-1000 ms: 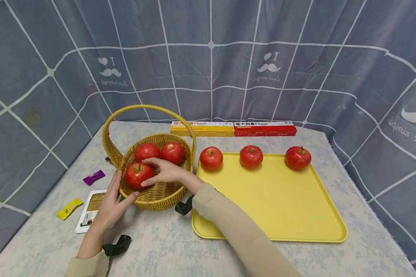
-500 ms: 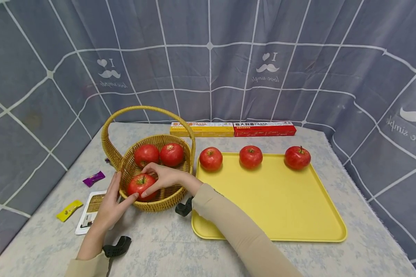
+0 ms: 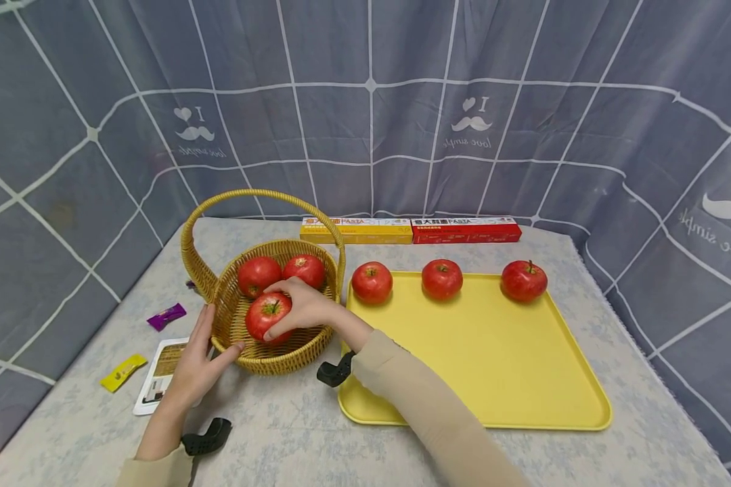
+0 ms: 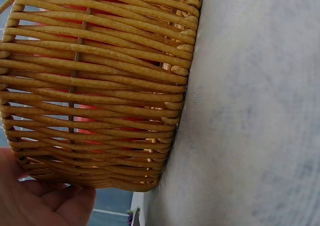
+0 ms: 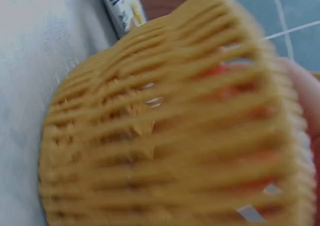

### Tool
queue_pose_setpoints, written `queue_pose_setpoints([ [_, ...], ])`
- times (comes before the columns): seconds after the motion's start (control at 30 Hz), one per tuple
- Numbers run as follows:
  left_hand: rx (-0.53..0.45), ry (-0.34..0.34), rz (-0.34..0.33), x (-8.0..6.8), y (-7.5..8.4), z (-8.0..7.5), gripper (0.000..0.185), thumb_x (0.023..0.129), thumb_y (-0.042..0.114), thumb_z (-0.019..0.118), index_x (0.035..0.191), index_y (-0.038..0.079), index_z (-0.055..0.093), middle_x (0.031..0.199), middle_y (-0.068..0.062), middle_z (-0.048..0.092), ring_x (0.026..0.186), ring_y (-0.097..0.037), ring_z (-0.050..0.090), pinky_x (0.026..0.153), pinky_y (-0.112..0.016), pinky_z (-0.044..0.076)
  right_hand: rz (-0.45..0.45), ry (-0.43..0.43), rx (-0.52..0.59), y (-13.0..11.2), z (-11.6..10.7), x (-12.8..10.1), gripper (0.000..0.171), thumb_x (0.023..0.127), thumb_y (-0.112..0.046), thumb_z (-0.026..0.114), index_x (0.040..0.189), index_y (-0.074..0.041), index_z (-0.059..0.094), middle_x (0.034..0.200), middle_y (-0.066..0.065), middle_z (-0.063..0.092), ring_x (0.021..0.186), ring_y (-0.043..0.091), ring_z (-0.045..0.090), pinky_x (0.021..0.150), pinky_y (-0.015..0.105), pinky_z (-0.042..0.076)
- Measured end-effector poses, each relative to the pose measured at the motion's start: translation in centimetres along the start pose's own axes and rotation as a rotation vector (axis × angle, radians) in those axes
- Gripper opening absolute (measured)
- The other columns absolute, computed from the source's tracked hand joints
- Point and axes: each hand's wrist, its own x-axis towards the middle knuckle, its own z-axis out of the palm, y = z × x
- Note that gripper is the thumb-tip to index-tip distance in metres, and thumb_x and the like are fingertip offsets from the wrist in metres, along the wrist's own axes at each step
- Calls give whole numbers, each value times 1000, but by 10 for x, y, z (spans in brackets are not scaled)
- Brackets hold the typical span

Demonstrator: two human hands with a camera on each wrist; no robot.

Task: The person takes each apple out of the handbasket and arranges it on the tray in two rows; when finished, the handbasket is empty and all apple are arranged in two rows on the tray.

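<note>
Nearest, left hand [image 3: 197, 362] spread flat against the outer wall of the wicker basket [image 3: 244, 352] on the bench [image 3: 292, 433], then right hand [image 3: 301, 308] curled over the front apple [image 3: 269, 316], raised inside the basket, with the yellow tray [image 3: 493, 365] lying off to the right.

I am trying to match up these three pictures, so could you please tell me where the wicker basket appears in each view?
Head: wicker basket left of centre, beside the yellow tray.
Left wrist: fills the upper left, left hand at its base.
Right wrist: blurred, fills most of the frame.
Shared landmark: red apples showing through the weave.
</note>
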Motion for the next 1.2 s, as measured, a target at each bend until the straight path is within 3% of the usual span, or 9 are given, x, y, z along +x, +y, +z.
queue_pose_setpoints([
  [0.27,-6,5,0,1,0,0,90,88,26,63,151,7,1,155,-18,-4,140,-37,3,103,-62,21,-35,-12,169,2,-44,-50,72,67,-30,83,131,-27,50,132,-4,42,115,15,44,87,30,47],
  [0.5,-8,-2,-4,0,0,1,90,88,27,62,151,7,0,156,-17,-4,141,-36,2,104,-61,20,-193,-133,168,19,-68,-93,72,66,-20,83,130,-15,49,124,-1,47,110,19,48,87,31,49],
  [0.6,-4,-1,-5,0,0,1,90,88,27,62,151,7,0,156,-17,-4,141,-36,2,103,-62,20,-248,-228,151,30,-71,-106,71,67,-20,82,129,-13,47,123,-1,48,111,21,48,89,31,48],
  [0.77,3,6,-3,1,-1,1,90,88,27,63,151,5,1,155,-18,-4,140,-38,3,102,-63,22,-261,-366,144,45,-71,-122,71,67,-22,82,128,-13,48,123,-2,47,112,20,47,90,31,47],
  [1.0,-5,9,-1,1,-1,1,90,88,26,62,150,4,1,155,-19,-4,140,-38,3,102,-64,22,-220,-466,113,60,-67,-131,73,65,-21,84,128,-14,49,122,-4,45,113,11,44,91,29,46],
  [1.2,-6,5,-2,1,0,1,90,89,27,62,151,5,1,156,-18,-4,140,-38,3,102,-63,22,-190,-502,102,65,-64,-133,74,64,-20,85,128,-15,49,122,-6,44,112,8,43,92,29,45],
])
